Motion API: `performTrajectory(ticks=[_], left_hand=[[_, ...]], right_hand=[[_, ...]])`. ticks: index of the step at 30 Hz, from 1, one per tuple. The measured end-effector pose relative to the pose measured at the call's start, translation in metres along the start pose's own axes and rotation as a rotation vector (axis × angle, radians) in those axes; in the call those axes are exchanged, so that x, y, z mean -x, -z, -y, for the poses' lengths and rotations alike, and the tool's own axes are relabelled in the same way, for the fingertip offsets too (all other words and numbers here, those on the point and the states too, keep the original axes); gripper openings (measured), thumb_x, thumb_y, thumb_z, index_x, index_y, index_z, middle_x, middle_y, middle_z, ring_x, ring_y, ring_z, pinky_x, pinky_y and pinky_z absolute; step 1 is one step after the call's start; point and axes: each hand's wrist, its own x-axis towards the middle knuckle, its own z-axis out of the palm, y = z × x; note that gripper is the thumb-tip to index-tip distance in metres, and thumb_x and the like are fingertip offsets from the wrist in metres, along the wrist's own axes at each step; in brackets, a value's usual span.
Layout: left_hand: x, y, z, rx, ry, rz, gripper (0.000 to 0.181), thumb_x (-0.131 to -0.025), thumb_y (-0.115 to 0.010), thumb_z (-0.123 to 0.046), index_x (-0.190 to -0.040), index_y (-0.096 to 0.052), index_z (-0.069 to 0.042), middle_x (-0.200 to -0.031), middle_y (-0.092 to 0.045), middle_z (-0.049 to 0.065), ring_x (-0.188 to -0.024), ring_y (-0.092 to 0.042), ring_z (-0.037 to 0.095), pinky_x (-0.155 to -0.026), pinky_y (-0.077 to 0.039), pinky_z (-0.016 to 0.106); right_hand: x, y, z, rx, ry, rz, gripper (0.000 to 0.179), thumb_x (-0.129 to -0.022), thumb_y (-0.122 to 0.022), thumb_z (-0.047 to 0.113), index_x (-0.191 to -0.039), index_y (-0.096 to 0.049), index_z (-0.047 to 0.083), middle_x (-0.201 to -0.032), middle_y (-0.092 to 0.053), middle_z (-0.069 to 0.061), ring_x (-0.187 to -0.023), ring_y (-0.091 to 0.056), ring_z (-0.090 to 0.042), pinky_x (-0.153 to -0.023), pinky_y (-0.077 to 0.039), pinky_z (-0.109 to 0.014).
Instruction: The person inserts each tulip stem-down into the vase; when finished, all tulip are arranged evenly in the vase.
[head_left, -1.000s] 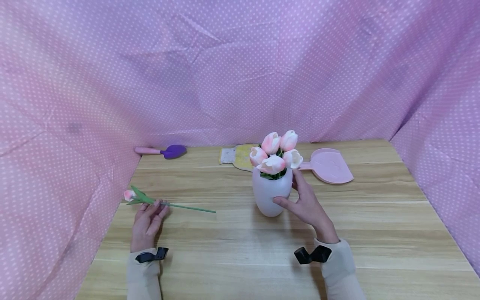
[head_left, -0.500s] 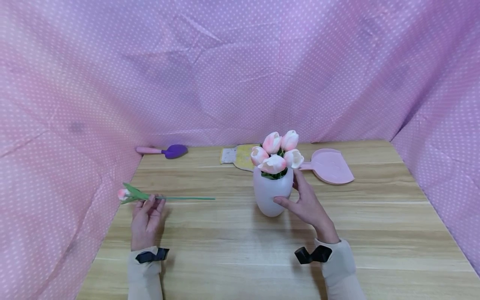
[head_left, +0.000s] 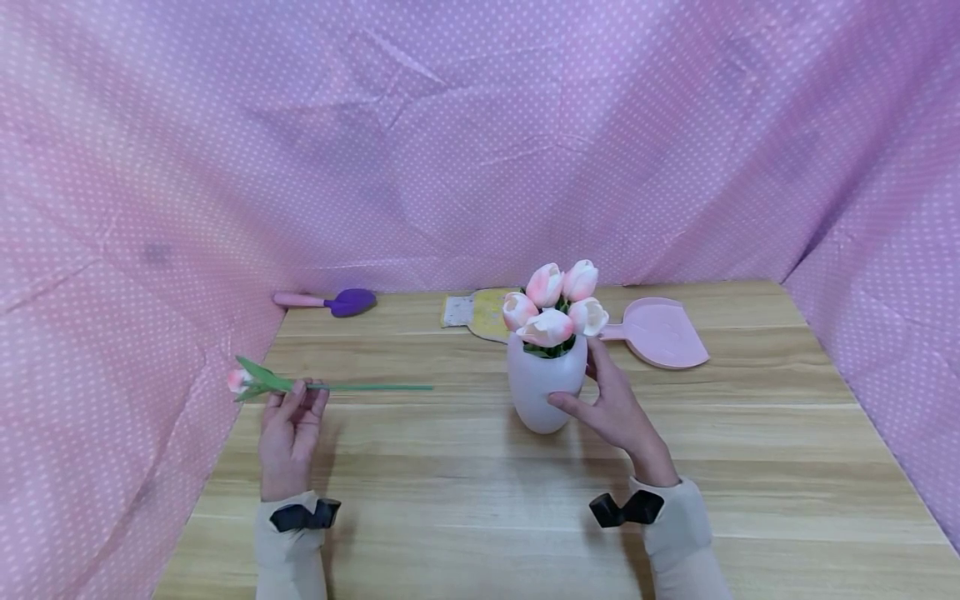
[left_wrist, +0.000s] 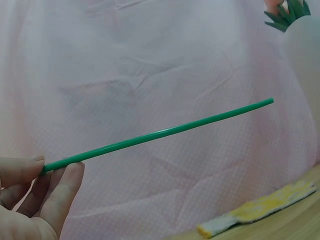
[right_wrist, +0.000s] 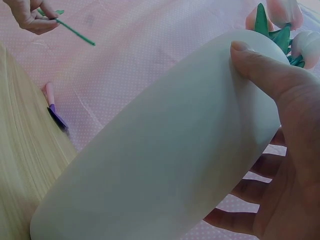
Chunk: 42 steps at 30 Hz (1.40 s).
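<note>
My left hand [head_left: 288, 437] pinches a single pink-and-white tulip by its green stem [left_wrist: 160, 134], just below the leaves. The bloom [head_left: 238, 381] points left and the bare stem runs out to the right, nearly level above the table. My right hand [head_left: 611, 406] grips the right side of a white vase [right_wrist: 155, 135], its thumb across the front and its fingers around behind. The vase stands upright on the table. Several pink-and-white tulips [head_left: 546, 328] fill its mouth, with dark green leaves at the rim.
A trowel with a pink handle and purple blade [head_left: 351, 302] lies at the back left. Behind the vase is a flat yellow-and-white piece [head_left: 489, 314], partly hidden. A pink dustpan-shaped scoop [head_left: 666, 333] lies to the right. Pink dotted cloth [head_left: 480, 150] hangs around the wooden table.
My left hand has lifted slightly and shifted a little left with the tulip, whose stem has swung from sloping to nearly level. My right hand and the vase stay put.
</note>
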Motion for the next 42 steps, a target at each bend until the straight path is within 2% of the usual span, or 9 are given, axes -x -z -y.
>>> performTrajectory(ticks=[9, 17, 31, 42], left_hand=[[0.009, -0.027, 0.009, -0.011, -0.013, 0.063, 0.017, -0.099, -0.042, 0.014, -0.094, -0.058, 0.008, -0.086, -0.07, 0.024, -0.08, -0.072, 0.034, -0.075, -0.065, 0.042], [0.017, -0.048, 0.019, 0.018, -0.012, 0.148, 0.019, -0.099, -0.041, 0.014, -0.095, -0.059, 0.01, -0.087, -0.072, 0.026, -0.081, -0.074, 0.036, -0.077, -0.065, 0.044], [0.024, -0.08, 0.044, 0.047, -0.015, 0.214, 0.018, -0.099, -0.041, 0.015, -0.098, -0.058, 0.008, -0.088, -0.072, 0.025, -0.081, -0.074, 0.036, -0.077, -0.065, 0.043], [0.028, -0.102, 0.066, 0.026, -0.006, 0.219, 0.015, -0.096, -0.048, 0.017, -0.097, -0.058, 0.005, -0.086, -0.073, 0.023, -0.08, -0.074, 0.033, -0.073, -0.066, 0.041]], right_hand=[[0.0, 0.0, -0.004, 0.001, 0.006, -0.001, 0.089, -0.084, -0.08, 0.015, -0.156, -0.027, 0.02, -0.153, -0.044, -0.013, -0.137, -0.049, -0.039, -0.11, -0.045, -0.065], [0.0, 0.0, -0.003, 0.008, 0.008, -0.003, 0.09, -0.083, -0.08, 0.014, -0.156, -0.027, 0.02, -0.154, -0.044, -0.013, -0.137, -0.049, -0.039, -0.11, -0.045, -0.064], [0.001, 0.0, -0.002, 0.002, 0.007, 0.0, 0.09, -0.083, -0.08, 0.015, -0.156, -0.027, 0.02, -0.154, -0.044, -0.013, -0.138, -0.049, -0.039, -0.11, -0.044, -0.065], [0.001, 0.001, 0.0, -0.007, 0.001, -0.001, 0.092, -0.082, -0.081, 0.012, -0.156, -0.027, 0.021, -0.154, -0.044, -0.013, -0.138, -0.048, -0.037, -0.111, -0.044, -0.064]])
